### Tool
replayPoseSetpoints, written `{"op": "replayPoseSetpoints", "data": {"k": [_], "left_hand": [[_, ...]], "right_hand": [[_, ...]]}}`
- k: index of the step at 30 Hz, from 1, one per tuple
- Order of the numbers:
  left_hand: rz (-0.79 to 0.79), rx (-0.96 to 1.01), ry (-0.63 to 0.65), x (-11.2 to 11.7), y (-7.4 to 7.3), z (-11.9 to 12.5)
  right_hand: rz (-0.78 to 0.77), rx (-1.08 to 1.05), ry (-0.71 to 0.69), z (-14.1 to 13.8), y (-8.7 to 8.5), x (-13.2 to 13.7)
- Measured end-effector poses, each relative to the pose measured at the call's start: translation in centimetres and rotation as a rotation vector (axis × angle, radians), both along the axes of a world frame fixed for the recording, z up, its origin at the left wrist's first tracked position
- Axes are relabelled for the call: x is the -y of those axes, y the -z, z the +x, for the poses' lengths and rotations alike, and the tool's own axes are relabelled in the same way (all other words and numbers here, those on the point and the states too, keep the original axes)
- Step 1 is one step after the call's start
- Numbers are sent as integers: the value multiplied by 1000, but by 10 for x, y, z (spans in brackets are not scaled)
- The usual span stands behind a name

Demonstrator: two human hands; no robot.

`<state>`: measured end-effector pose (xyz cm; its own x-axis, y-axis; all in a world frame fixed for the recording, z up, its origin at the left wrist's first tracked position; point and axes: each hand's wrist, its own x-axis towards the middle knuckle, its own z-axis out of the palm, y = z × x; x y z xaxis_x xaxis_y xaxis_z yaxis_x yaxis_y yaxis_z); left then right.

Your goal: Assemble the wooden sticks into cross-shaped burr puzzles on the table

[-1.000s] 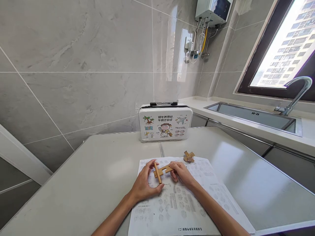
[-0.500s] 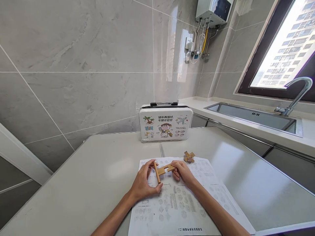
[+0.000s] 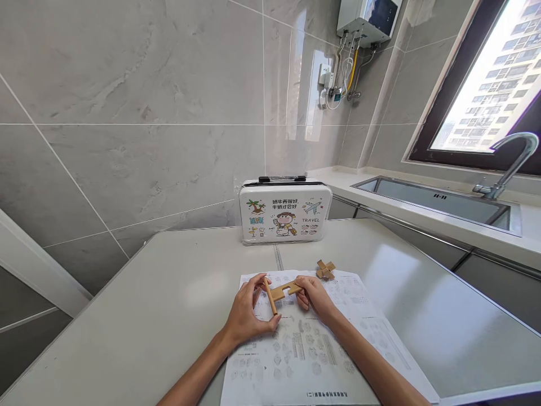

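Note:
My left hand (image 3: 249,310) grips a narrow wooden puzzle piece (image 3: 270,297) by its two ends, between thumb and fingers. My right hand (image 3: 313,293) pinches the right end of a flat, notched wooden puzzle piece (image 3: 279,294). That piece's left end meets the middle of the narrow one, roughly at a right angle; whether they interlock I cannot tell. Both are held above a printed instruction sheet (image 3: 291,378) covered in small diagrams. Just beyond my right hand lies a cross-shaped wooden puzzle assembly (image 3: 325,270), near the sheet's far edge.
A white carry case (image 3: 285,214) with cartoon prints stands at the back of the white table (image 3: 169,304), close to the tiled wall. On the right a counter holds a sink (image 3: 439,197) and a curved faucet (image 3: 507,169). A water heater (image 3: 367,22) hangs above.

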<state>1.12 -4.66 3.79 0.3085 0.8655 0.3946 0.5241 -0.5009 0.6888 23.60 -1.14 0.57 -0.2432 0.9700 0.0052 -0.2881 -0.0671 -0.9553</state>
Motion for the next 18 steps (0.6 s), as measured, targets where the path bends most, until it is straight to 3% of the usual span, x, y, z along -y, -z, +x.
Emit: {"op": "replayPoseSetpoints", "data": {"k": [7, 18], "left_hand": [[-52, 18, 69, -1, -2, -2], [3, -19, 4, -2, 1, -2]], "right_hand": [[-7, -16, -17, 0, 2, 0], [-11, -11, 6, -1, 0, -1]]}}
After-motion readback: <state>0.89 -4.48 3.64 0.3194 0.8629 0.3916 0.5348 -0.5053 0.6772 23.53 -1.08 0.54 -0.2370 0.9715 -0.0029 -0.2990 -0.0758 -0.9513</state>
